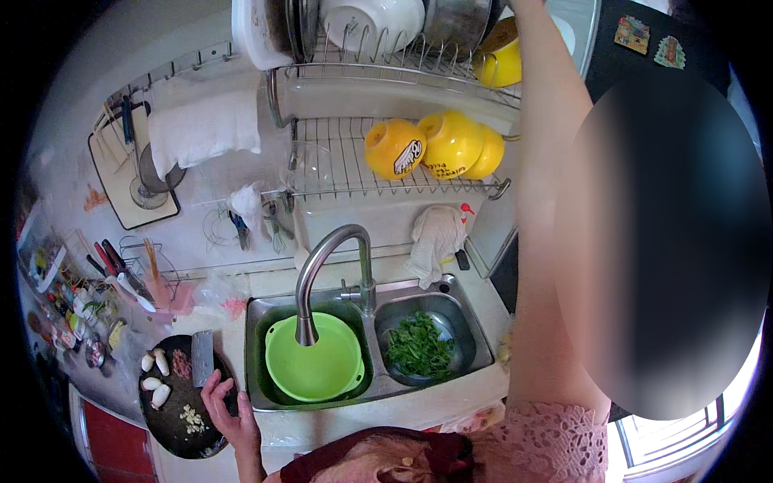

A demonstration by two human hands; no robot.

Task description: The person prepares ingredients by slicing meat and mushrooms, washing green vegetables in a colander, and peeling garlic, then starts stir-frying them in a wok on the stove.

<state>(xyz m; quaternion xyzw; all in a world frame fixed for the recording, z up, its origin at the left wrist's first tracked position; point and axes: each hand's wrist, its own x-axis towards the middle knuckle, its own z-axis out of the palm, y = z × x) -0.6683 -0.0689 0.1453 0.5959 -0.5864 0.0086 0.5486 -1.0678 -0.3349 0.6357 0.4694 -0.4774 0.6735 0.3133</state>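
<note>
My left hand (226, 407) is over the right edge of a round dark cutting board (175, 428), fingers apart. Its fingertips are close to the lower end of a cleaver's blade (203, 359); the handle is not visible, and contact is unclear. On the board lie whole white mushrooms (160, 397), minced meat (181, 364) and chopped pale pieces, perhaps garlic (193, 419). My right arm reaches up past the dish rack (386, 72), its hand beyond the top edge. A green basin (314, 362) sits in the left sink bowl and leafy greens (420, 347) lie in the right one.
A curved faucet (329, 241) arches over the basin. Yellow bowls (450, 145) rest on the lower rack; a white bowl (374, 24) and pans stand above. Knives (109, 256) stand in a holder at left. A cloth (438, 238) hangs behind the sink.
</note>
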